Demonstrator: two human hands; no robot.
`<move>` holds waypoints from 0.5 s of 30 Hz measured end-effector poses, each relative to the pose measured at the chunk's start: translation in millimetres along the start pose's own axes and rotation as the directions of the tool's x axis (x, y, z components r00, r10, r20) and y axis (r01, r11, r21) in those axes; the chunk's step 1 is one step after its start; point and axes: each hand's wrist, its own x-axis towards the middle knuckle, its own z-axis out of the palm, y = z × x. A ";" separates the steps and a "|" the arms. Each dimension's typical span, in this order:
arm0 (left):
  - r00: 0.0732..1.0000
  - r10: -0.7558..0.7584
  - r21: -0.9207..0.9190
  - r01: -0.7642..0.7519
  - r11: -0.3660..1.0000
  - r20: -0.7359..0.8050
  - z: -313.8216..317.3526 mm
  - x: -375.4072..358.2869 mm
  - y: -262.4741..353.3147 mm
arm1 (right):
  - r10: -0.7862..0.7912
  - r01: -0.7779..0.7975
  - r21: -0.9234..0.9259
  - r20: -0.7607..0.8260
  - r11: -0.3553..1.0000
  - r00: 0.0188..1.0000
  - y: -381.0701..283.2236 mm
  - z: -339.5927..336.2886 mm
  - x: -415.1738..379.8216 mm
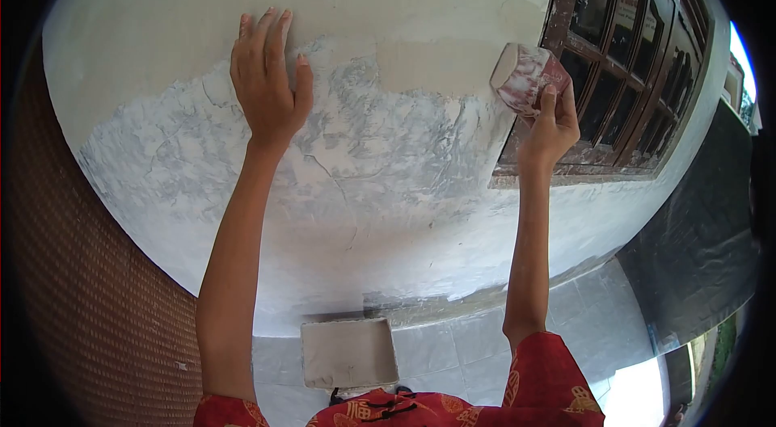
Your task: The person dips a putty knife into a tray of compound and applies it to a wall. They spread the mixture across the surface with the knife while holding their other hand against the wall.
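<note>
L hand (271, 88) upper L of frame, fingers spread over the wall (356, 176), nothing in it. R hand (551, 126) upper R, thumb n fingers pinching a smeared red tool (524, 78) nr the window (610, 63). Tray (323, 350) bottom ctr.

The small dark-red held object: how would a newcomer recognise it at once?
Find the brown wooden window, upper right. At its left edge, the right hand holds the small, angular, dark-red object. White smears over red distinguish it from the brown window.
</note>
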 end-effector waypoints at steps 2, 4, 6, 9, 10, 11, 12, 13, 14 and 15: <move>1.000 0.005 -0.006 -0.005 1.000 0.010 -0.1 -0.4 1.9 | 0.028 -0.029 -0.004 -0.106 1.000 0.994 -17.7 -5.2 -1.5; 1.000 0.007 -0.002 -0.007 1.000 0.009 -0.3 -0.7 -0.2 | 0.032 -0.032 -0.035 0.003 0.999 0.999 -16.8 10.9 -16.5; 1.000 0.012 -0.002 -0.012 1.000 0.008 0.5 -1.5 -1.7 | 0.036 -0.025 -0.075 0.160 0.997 0.986 -18.0 39.0 -42.5; 1.000 0.015 -0.002 -0.015 1.000 -0.003 1.6 -1.2 -4.5 | 0.027 0.015 -0.148 0.275 0.989 0.961 -12.5 66.7 -64.3; 1.000 0.010 -0.008 -0.010 1.000 -0.007 1.8 -1.1 -4.2 | -0.036 0.093 -0.210 0.261 0.973 0.965 -6.1 66.9 -61.5; 1.000 0.004 -0.011 -0.004 1.000 -0.010 0.9 -1.5 -4.2 | -0.036 0.092 -0.205 0.263 0.974 0.964 -7.0 62.8 -57.3; 1.000 0.007 -0.007 -0.007 1.000 -0.011 -0.4 -1.7 -2.9 | -0.025 0.061 -0.184 0.192 0.981 0.981 -9.0 54.4 -50.3; 1.000 -0.001 -0.006 0.001 1.000 -0.005 -1.2 -1.5 -0.6 | -0.016 0.035 -0.160 0.124 0.986 0.992 -10.4 46.3 -42.3; 1.000 -0.012 -0.004 0.012 1.000 0.000 -1.1 -0.8 0.1 | -0.016 0.025 -0.131 0.074 0.991 0.997 -8.7 37.5 -36.6; 1.000 -0.016 0.002 0.016 1.000 -0.005 -0.8 -0.4 -0.4 | -0.019 0.029 -0.128 0.082 0.991 0.996 -9.2 38.9 -37.4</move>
